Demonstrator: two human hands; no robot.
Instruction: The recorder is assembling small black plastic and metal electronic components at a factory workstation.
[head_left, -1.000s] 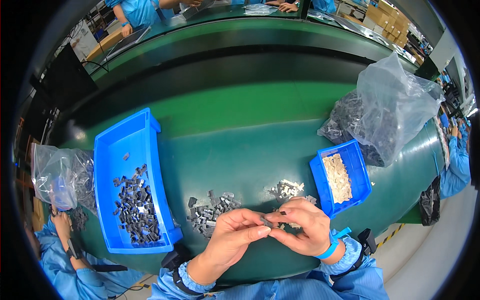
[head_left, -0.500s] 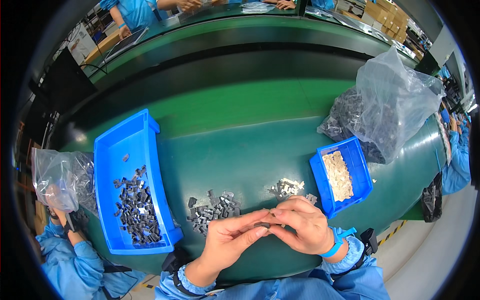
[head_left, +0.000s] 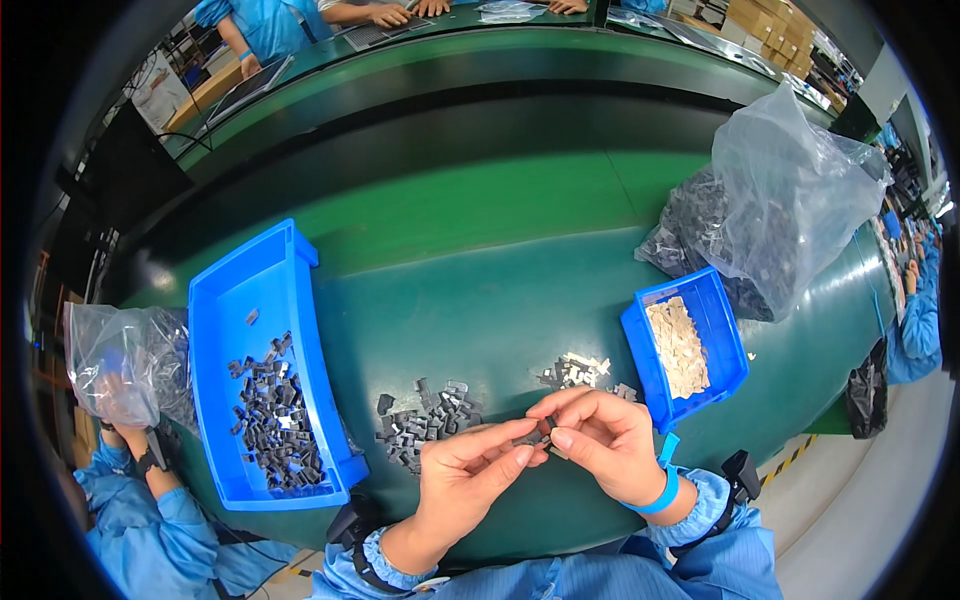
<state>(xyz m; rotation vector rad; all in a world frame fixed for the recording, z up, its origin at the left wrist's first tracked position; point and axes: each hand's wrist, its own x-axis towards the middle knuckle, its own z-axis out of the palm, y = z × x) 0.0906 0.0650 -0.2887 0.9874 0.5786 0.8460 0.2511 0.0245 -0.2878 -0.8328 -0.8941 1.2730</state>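
My left hand (head_left: 468, 478) pinches a small dark grey plastic piece (head_left: 531, 437) between thumb and fingers. Close against it, my right hand (head_left: 608, 448) grips a small black plastic piece (head_left: 550, 424) with thumb and forefinger. The fingertips almost meet, so how the two pieces touch is partly hidden. Just beyond my left hand lies a loose pile of dark grey plastic pieces (head_left: 430, 420) on the green table. Past my right fingers is a small heap of cream-coloured pieces (head_left: 582, 370), mixed with dark ones.
A large blue bin (head_left: 312, 370) with black pieces stands at the left, and a smaller blue bin (head_left: 722, 335) with cream pieces at the right. A clear bag (head_left: 790, 200) of dark parts slumps behind it. Another bag (head_left: 115, 355) is far left, beside a co-worker's sleeve (head_left: 150, 530).
My right hand has turned, its fingers now raised and curled round the black piece. My left hand stays almost in place, fingers slightly shifted. Across the bench, a co-worker's hands have moved.
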